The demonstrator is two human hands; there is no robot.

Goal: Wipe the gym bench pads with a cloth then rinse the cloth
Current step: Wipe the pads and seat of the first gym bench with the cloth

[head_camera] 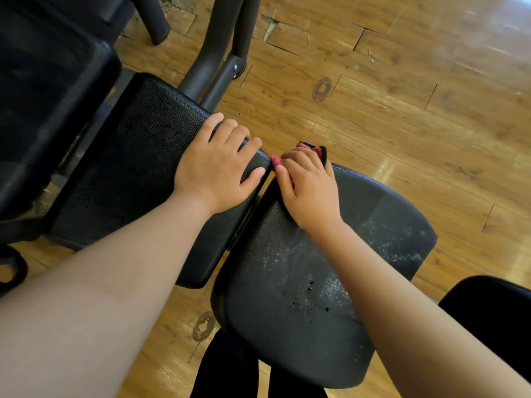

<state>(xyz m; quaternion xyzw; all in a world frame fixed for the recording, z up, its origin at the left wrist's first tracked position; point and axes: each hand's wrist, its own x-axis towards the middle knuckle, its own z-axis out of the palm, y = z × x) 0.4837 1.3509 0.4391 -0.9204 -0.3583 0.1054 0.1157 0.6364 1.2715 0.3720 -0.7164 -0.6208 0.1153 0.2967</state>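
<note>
Over the brown wood-plank floor (pixel 373 96), two black grained-vinyl counter pads nearly meet mid-frame: the left pad (pixel 138 168) bears the left hand (pixel 218 168), the right pad (pixel 382 225) (white-speckled) a red cloth (pixel 276 161) under the right hand (pixel 310 191).

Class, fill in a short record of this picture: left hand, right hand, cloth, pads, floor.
left hand: rests on the left pad, beside the gap
right hand: grips the cloth at the right pad edge
cloth: pink, mostly under the fingers
pads: black; right pad speckled and streaked
floor: wood planks

Cloth (pixel 316 152) on seat pad (pixel 330 282), right of back pad (pixel 129 173)
</note>
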